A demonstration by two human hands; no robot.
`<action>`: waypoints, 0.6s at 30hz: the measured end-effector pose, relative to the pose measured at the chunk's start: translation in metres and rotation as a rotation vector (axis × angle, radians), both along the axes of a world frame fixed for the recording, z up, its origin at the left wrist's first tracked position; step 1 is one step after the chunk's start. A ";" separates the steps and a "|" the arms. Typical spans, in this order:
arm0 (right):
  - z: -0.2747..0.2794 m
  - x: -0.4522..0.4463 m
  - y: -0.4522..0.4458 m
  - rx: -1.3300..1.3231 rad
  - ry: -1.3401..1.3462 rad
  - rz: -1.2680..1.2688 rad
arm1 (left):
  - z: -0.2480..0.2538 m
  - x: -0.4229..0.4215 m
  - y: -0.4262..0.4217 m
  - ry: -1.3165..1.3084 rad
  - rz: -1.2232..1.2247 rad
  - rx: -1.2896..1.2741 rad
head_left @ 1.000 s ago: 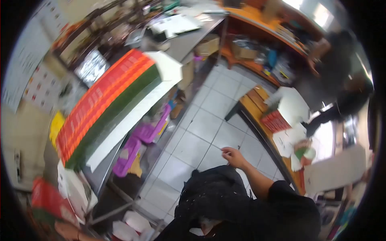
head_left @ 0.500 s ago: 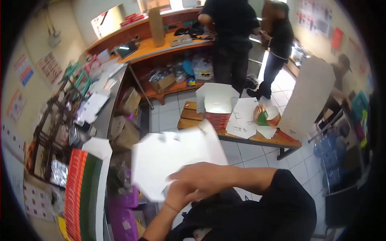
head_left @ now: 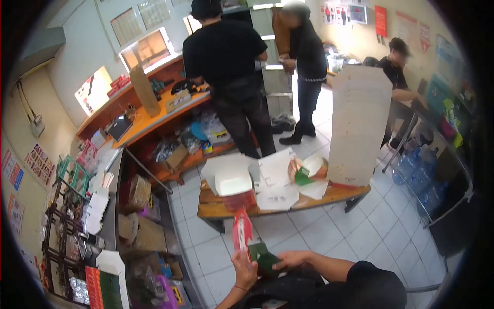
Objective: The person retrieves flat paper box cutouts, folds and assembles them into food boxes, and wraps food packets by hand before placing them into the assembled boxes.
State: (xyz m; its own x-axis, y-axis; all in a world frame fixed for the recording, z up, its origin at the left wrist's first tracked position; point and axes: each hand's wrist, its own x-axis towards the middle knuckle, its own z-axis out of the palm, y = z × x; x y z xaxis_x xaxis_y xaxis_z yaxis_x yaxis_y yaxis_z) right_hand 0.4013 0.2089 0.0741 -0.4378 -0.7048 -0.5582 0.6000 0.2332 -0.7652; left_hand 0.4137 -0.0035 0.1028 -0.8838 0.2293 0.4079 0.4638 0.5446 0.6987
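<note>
Before the wooden bench (head_left: 212,207), as seen from across the room: one red-and-green carton (head_left: 263,256), held up between two hands. Left hand (head_left: 246,271): fingers curled about the lower end of the red panel. Right hand (head_left: 294,259): thumb and fingers pinching the green side, tips partly hidden. On the bench: a nested stack of open cartons (head_left: 234,184), flat white sheets (head_left: 275,175), a round paper container (head_left: 316,166), one tall cardboard panel (head_left: 359,126), upright. Beyond: three people (head_left: 226,67) in dark clothing.
</note>
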 end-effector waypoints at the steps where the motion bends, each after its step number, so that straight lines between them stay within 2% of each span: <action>1: -0.010 -0.005 0.008 -0.057 -0.116 0.038 | -0.003 -0.004 0.003 -0.045 -0.075 0.001; 2: -0.020 -0.014 0.012 -0.110 -0.221 0.079 | -0.006 -0.014 0.006 -0.079 -0.149 0.002; 4: -0.030 -0.022 0.015 -0.170 -0.186 0.179 | -0.012 -0.017 0.004 -0.102 -0.242 -0.120; 6: 0.011 -0.025 0.010 -0.077 -0.070 0.185 | -0.003 -0.024 0.003 -0.062 -0.220 -0.132; 7: -0.048 -0.026 0.001 0.075 -0.087 0.187 | -0.001 -0.027 0.001 -0.053 -0.207 -0.138; 10: 0.019 -0.033 -0.007 0.234 0.415 0.378 | -0.005 -0.033 -0.017 -0.337 -0.129 -0.216; 11: -0.002 -0.029 -0.011 0.207 0.573 0.423 | -0.013 -0.028 -0.025 -0.388 -0.053 -0.184; 13: -0.010 -0.020 -0.013 0.283 0.343 0.279 | -0.038 -0.017 -0.037 -0.479 0.086 -0.121; 14: -0.011 -0.019 -0.013 0.320 0.242 0.201 | -0.050 -0.011 -0.033 -0.470 0.225 0.067; 15: -0.004 -0.019 -0.008 0.180 -0.018 0.023 | -0.064 0.000 -0.029 -0.458 0.369 0.248; 16: -0.025 -0.015 -0.011 0.141 -0.183 -0.031 | -0.081 0.017 -0.029 -0.443 0.517 0.426; 17: -0.060 -0.004 -0.014 0.102 -0.351 -0.083 | -0.125 0.032 -0.035 -0.459 0.536 0.491; 18: -0.062 -0.004 -0.020 0.064 -0.512 -0.139 | -0.094 0.026 -0.030 -0.416 0.414 0.362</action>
State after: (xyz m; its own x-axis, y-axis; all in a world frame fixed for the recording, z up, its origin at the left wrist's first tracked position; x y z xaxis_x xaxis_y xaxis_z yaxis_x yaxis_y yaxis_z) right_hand 0.3976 0.1891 0.0125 -0.1852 -0.6170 -0.7649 0.9214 0.1616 -0.3534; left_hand 0.4392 -0.0333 0.0086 -0.9688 -0.2477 0.0035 -0.0779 0.3180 0.9449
